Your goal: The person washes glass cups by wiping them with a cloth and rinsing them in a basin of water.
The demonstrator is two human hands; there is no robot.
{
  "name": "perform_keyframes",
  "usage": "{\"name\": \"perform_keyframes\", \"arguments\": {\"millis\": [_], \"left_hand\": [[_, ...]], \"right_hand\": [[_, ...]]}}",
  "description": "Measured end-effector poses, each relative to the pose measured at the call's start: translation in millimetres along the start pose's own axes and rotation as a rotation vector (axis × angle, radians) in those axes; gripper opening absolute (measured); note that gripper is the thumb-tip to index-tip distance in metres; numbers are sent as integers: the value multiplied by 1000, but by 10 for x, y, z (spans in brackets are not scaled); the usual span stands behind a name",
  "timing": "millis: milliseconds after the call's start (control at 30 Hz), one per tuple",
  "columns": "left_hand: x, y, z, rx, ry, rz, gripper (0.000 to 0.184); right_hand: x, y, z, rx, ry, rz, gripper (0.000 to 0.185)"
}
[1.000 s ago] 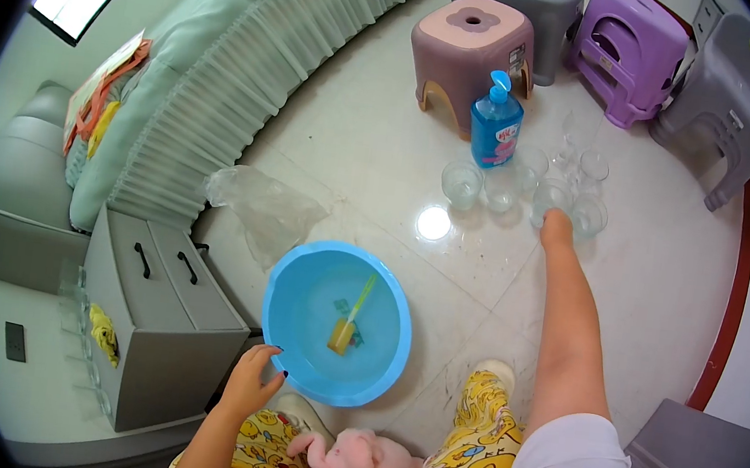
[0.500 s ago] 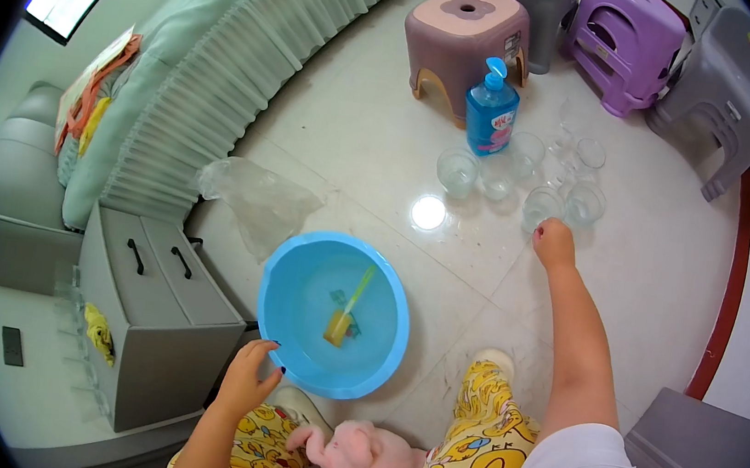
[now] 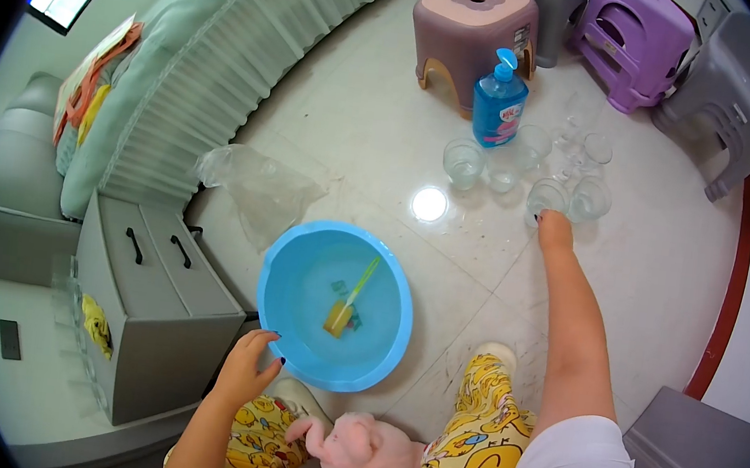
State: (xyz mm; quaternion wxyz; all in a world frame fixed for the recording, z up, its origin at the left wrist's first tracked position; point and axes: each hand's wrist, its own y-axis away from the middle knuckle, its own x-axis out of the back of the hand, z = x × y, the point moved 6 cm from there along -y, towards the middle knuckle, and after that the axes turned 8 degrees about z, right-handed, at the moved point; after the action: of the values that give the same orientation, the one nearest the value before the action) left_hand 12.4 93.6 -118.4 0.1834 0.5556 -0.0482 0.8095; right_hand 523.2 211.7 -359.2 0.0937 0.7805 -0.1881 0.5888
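Observation:
My right hand (image 3: 554,229) reaches forward to the near side of a clear drinking glass (image 3: 548,196), its fingers closed at the glass. Several more glasses stand around it on the floor, among them one glass (image 3: 591,199) just to the right and another glass (image 3: 463,164) to the left. A blue pump bottle (image 3: 500,106) of liquid is upright behind them. By the lower left rim of a blue basin (image 3: 277,264), my left hand (image 3: 247,369) is open, fingers apart. In the basin's water lies a yellow sponge brush (image 3: 340,315) with a green handle.
A crumpled clear plastic bag (image 3: 260,189) lies left of the basin, near a grey cabinet (image 3: 177,304). A pinkish-brown stool (image 3: 471,37), a purple stool (image 3: 632,46) and grey stools stand at the back. A pink plush toy (image 3: 368,455) sits between my legs.
The view has shifted slightly. My right hand has stayed at the same glass, and my left hand is still beside the basin rim.

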Motion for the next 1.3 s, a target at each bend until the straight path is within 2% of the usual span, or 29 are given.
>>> {"name": "perform_keyframes", "arguments": {"millis": [167, 233, 567, 633, 667, 733, 767, 833, 867, 933, 1067, 1233, 1300], "left_hand": [[40, -8, 42, 113, 37, -57, 34], [42, 5, 23, 169, 58, -68, 35], [82, 37, 52, 131, 69, -52, 34], [70, 45, 48, 50, 45, -30, 34], [55, 53, 16, 51, 45, -31, 34], [38, 56, 3, 0, 7, -28, 33], [47, 56, 28, 0, 7, -29, 33], [58, 40, 60, 128, 67, -66, 33], [52, 37, 55, 128, 67, -66, 33], [38, 34, 56, 69, 60, -56, 33], [15, 27, 41, 47, 46, -43, 33], [31, 15, 72, 163, 93, -80, 32], [16, 19, 45, 142, 81, -77, 32]], "right_hand": [[129, 313, -140, 78, -58, 18, 15], [115, 434, -199, 176, -93, -18, 17], [323, 685, -479, 358, -45, -55, 13], [461, 643, -557, 342, 44, -25, 28], [528, 624, -596, 343, 43, -26, 28], [768, 582, -716, 413, 90, 236, 65], [750, 561, -754, 412, 90, 235, 65], [617, 470, -678, 159, 124, 106, 93], [596, 436, -710, 158, 123, 106, 93], [402, 392, -615, -92, 53, -161, 100], [312, 327, -565, -101, 42, -103, 97], [447, 374, -608, -78, 8, -120, 87], [443, 404, -602, -73, 3, -132, 87]]}}
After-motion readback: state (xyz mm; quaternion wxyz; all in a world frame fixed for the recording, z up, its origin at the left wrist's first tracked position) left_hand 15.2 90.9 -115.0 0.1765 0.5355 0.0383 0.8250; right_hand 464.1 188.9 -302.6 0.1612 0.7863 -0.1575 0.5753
